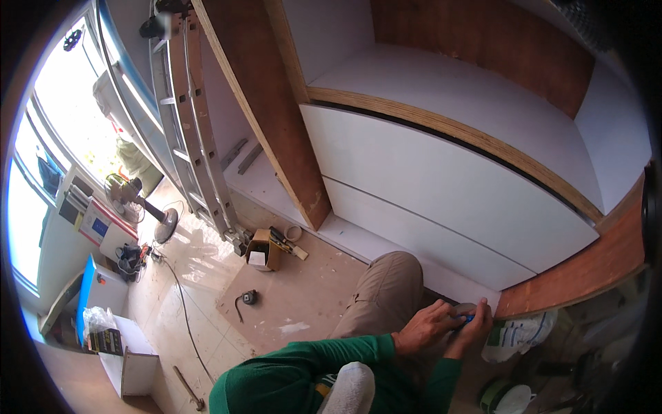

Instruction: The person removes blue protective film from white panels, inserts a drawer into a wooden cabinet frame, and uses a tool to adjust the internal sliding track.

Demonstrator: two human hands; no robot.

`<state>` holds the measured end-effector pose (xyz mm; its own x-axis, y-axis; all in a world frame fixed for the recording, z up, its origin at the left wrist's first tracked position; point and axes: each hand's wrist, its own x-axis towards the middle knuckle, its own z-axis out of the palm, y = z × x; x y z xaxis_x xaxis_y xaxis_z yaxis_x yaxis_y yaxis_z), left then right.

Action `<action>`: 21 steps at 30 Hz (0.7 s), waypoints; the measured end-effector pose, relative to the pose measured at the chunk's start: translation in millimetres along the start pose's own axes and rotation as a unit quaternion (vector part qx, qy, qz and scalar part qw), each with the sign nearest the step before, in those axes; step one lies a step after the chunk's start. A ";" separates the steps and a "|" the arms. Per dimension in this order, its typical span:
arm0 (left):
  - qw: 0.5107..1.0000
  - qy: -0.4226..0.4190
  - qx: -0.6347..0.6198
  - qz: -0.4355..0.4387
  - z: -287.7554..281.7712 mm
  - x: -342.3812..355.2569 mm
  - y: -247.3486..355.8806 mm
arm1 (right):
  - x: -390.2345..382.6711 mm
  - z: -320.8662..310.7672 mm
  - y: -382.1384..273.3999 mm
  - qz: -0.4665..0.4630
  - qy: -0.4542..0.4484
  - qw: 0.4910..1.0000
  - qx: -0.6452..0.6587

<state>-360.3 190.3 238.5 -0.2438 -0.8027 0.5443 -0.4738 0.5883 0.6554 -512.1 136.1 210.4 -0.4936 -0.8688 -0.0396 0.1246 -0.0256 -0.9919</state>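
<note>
My left hand (pixel 426 328) and my right hand (pixel 474 330) meet beside my bent knee, near the lower right corner of a white cabinet front (pixel 427 186). The fingers of both are closed. Between them shows a small blue thing (pixel 469 318), pinched by my right hand, along with a greyish rounded piece (pixel 465 308); their kind is too small to tell. What my left fingers grip is mostly hidden. Just behind the hands runs the white base ledge (pixel 448 281) of the cabinet.
Right of my hands lie a white sack (pixel 520 336) and a green bucket (pixel 507 397). On the floor to the left are a tape measure (pixel 249 297), a cardboard box (pixel 272 257), a tape roll (pixel 293 232) and a hammer (pixel 186 386). A ladder (pixel 198 117) and a fan (pixel 165 226) stand farther off.
</note>
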 end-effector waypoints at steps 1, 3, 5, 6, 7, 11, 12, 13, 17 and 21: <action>1.000 0.000 -0.001 0.001 1.8 0.1 1.9 | 0.0 -1.5 -3.0 -0.001 0.001 1.000 0.000; 0.984 0.044 -0.159 -0.072 7.6 -5.0 6.2 | -7.3 3.1 -23.2 0.025 0.005 1.000 0.002; 0.916 0.064 -0.338 -0.207 30.8 -21.4 -15.3 | -13.1 9.3 -30.4 -0.001 -0.009 0.999 -0.045; 0.796 0.077 -0.500 -0.333 34.2 -24.4 -19.7 | -18.1 11.0 -31.8 -0.025 -0.018 0.995 -0.094; 0.795 0.075 -0.500 -0.335 37.6 -27.5 -24.0 | -26.6 15.3 -35.4 -0.022 -0.017 0.995 -0.095; 0.593 0.030 -0.659 -0.462 7.1 4.5 2.3 | -34.2 17.4 -11.0 -0.165 -0.088 0.960 -0.210; 0.571 0.035 -0.669 -0.474 3.1 5.0 6.6 | -33.4 19.3 2.0 -0.247 -0.141 0.932 -0.223; 0.549 0.041 -0.679 -0.485 1.2 4.1 7.7 | -33.4 19.3 11.0 -0.327 -0.193 0.895 -0.234; 0.678 0.060 -0.596 -0.426 0.7 -7.6 -5.8 | -43.6 38.0 6.4 -0.388 -0.221 0.854 -0.267; 0.738 0.141 -0.467 -0.467 -11.8 7.5 -3.4 | -65.3 53.1 -23.8 -0.369 -0.220 0.856 -0.288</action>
<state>-350.5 183.5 246.5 0.0688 -0.9260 -0.3712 0.4973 -0.2907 0.8174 -437.0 167.1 243.0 0.1330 -0.8265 0.5470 -0.5880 -0.5101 -0.6277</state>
